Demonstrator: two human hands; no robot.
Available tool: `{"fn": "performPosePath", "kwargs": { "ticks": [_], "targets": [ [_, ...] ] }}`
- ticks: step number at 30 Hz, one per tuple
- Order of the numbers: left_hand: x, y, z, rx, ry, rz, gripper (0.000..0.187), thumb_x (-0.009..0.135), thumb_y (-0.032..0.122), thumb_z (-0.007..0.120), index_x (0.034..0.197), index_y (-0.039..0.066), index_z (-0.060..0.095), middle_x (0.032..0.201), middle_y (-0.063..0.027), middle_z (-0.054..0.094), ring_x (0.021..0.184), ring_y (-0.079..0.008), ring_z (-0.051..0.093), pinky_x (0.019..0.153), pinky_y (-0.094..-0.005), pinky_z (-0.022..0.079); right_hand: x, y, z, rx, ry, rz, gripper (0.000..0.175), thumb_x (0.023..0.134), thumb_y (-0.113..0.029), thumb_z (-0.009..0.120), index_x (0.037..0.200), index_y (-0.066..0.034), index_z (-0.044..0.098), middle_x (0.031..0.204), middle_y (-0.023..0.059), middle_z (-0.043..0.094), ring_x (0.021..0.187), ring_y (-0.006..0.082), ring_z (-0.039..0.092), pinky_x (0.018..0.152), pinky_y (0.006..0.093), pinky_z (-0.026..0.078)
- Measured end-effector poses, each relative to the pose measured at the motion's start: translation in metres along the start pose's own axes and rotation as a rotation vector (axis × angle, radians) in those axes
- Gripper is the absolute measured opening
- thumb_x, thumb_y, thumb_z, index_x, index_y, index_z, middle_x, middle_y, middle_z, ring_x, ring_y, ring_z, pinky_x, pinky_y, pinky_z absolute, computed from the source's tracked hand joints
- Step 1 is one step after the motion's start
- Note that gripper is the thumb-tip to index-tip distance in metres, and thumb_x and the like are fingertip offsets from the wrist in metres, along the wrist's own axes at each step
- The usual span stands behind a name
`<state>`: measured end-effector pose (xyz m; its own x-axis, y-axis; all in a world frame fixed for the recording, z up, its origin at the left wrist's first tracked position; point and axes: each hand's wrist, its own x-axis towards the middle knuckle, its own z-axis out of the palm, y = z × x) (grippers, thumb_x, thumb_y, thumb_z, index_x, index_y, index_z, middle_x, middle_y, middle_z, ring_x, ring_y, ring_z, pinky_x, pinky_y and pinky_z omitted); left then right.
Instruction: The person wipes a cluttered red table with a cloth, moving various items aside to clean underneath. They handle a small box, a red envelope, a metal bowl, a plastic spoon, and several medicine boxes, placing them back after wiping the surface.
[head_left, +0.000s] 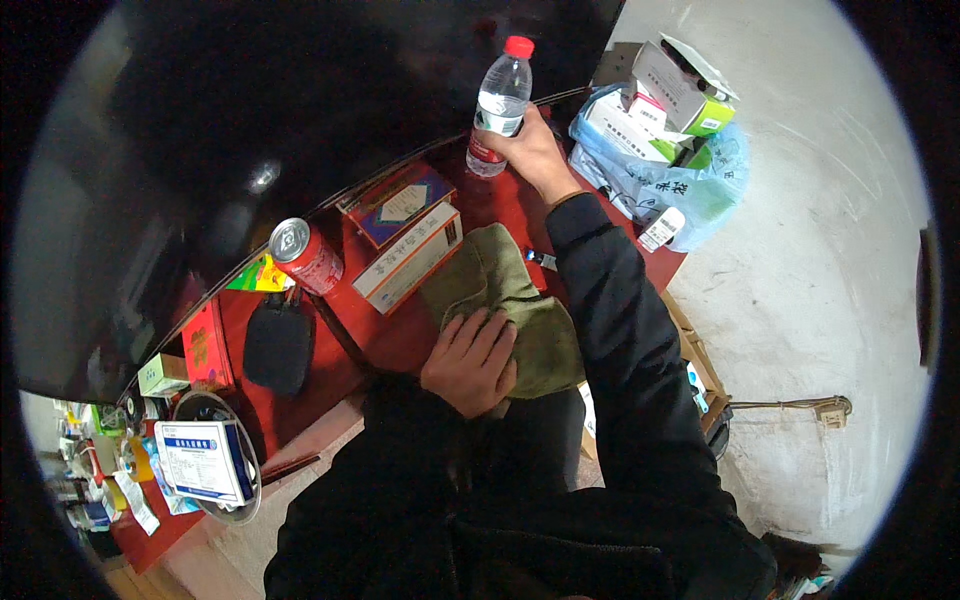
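A clear plastic bottle (501, 112) with a red cap stands on the red tabletop (480, 196), close to the dark screen behind it. My right hand (536, 150) is closed around its right side, at and below the label. Nearer to me, my left hand (471, 364) rests on a folded olive-green cloth (544, 345) at the table's front edge, fingers slightly bent; whether it grips the cloth is not plain. A white and orange carton (409, 259) lies just left of the cloth, with a blue and red box (405, 204) behind it.
A red drink can (307, 255) and a black pouch-like item (279, 345) are at left. Farther left, a blue and white box (202, 461) sits on a round container. A pale-blue plastic bag (637, 180) with cartons stands at right by the wall. A small vial (541, 260) lies beside my right sleeve.
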<state>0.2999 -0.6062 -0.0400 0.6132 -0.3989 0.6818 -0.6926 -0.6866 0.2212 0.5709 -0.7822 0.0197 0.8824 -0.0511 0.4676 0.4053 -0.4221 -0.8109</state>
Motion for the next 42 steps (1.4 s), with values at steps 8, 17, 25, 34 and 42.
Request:
{"fn": "performPosePath", "kwargs": {
  "ticks": [8,17,25,34,42],
  "targets": [
    [0.000,-0.001,-0.002,0.000,-0.081,0.015,0.039,0.082,0.025,0.066,0.115,0.007,0.073,0.128,-0.0113,0.068,0.119,-0.0306,0.065,0.102,-0.0484,0.051,-0.024,-0.034,0.035,-0.082,-0.006,-0.138,0.054,0.079,-0.026,0.085,0.119,0.0011,0.062,0.108,0.0200,0.074,0.101,0.0326,0.073,0.089,0.0396,0.056],
    [0.001,0.001,-0.006,0.011,-0.081,-0.003,0.037,0.084,0.025,0.066,0.115,0.007,0.073,0.128,-0.0109,0.068,0.120,-0.0298,0.064,0.103,-0.0481,0.050,-0.031,0.005,0.005,0.170,0.053,0.027,0.042,0.090,-0.015,0.071,0.126,0.0028,0.059,0.116,0.0208,0.071,0.104,0.0321,0.071,0.090,0.0384,0.055],
    [0.000,0.000,-0.004,0.006,-0.048,0.005,0.037,0.084,0.026,0.065,0.115,0.007,0.073,0.127,-0.0109,0.069,0.117,-0.0296,0.066,0.100,-0.0479,0.052,-0.020,0.026,-0.008,-0.970,0.183,0.210,0.068,0.079,-0.055,0.075,0.111,0.0032,0.058,0.110,0.0227,0.069,0.097,0.0412,0.071,0.085,0.0494,0.058],
    [-0.001,0.000,0.001,-0.008,0.000,-0.002,0.037,0.083,0.024,0.065,0.114,0.007,0.072,0.123,-0.0111,0.070,0.114,-0.0300,0.067,0.098,-0.0480,0.053,-0.046,-0.003,-0.057,-0.833,-0.156,0.352,0.060,0.078,-0.045,0.077,0.111,0.0043,0.068,0.106,0.0273,0.073,0.102,0.0408,0.071,0.088,0.0478,0.057],
    [-0.003,-0.001,-0.002,-0.005,-0.057,0.010,0.037,0.084,0.027,0.067,0.115,0.008,0.070,0.127,-0.0098,0.066,0.121,-0.0287,0.061,0.105,-0.0470,0.047,-0.106,-0.053,-0.074,-0.558,-0.261,0.152,0.060,0.080,-0.034,0.076,0.128,-0.0010,0.064,0.107,0.0269,0.072,0.104,0.0414,0.069,0.090,0.0471,0.054]
  ]
}}
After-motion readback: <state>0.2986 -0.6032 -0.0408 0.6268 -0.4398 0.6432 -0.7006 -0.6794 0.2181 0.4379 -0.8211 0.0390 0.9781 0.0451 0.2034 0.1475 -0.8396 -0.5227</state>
